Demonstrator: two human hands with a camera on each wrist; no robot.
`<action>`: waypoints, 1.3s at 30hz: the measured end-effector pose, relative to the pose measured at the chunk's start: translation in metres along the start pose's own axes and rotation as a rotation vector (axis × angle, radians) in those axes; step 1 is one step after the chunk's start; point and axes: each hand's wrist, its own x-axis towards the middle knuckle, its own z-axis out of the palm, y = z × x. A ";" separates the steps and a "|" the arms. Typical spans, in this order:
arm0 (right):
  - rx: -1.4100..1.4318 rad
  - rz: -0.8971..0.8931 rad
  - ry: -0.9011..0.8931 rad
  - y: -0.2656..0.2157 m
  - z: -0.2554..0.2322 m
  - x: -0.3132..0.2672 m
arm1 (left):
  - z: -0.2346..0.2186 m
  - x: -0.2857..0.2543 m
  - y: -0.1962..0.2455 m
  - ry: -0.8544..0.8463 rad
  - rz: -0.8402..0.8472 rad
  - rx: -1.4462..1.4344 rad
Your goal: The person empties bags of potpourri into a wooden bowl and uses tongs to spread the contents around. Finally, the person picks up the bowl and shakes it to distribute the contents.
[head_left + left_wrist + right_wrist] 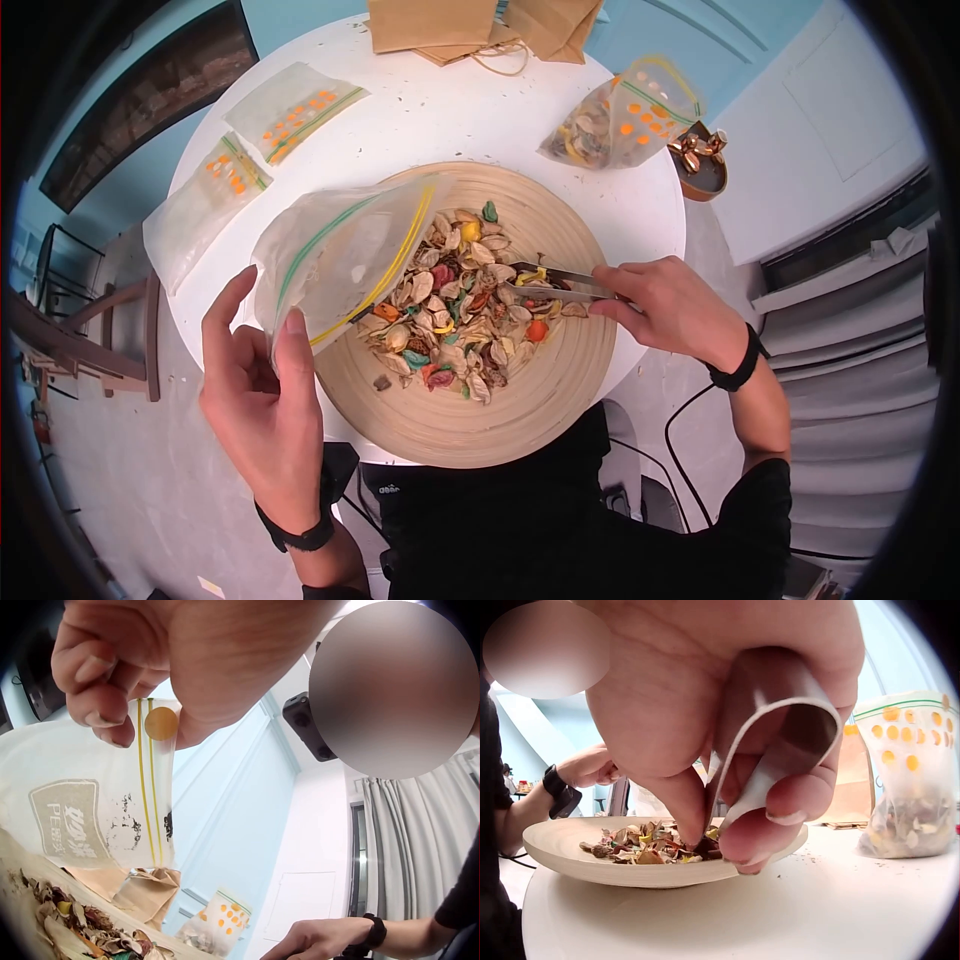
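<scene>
Left wrist: zip bag [90, 802] in left hand [172, 660], grey "PE" label.

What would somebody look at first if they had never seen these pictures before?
Probably the big round wooden bowl in the middle of the white table, heaped with colourful dried petals and pods. The right hand pinches metal tongs that reach into the pile, and the left hand holds a clear zip bag open over the bowl's left edge. A filled bag with orange dots sits at the table's far right.
</scene>
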 end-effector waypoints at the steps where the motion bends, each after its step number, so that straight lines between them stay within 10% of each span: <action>1: -0.002 -0.004 -0.002 0.000 0.000 0.001 | -0.001 0.000 -0.001 -0.023 0.014 0.025; 24: 0.022 -0.325 0.164 -0.076 -0.050 0.072 | -0.003 0.008 0.012 -0.021 0.087 0.102; 33: 0.277 0.365 -0.134 -0.015 -0.055 -0.016 | -0.024 0.052 0.001 0.147 0.025 -0.061; 39: 0.385 0.472 -0.250 -0.008 -0.044 -0.023 | -0.004 0.019 0.003 -0.020 0.032 0.050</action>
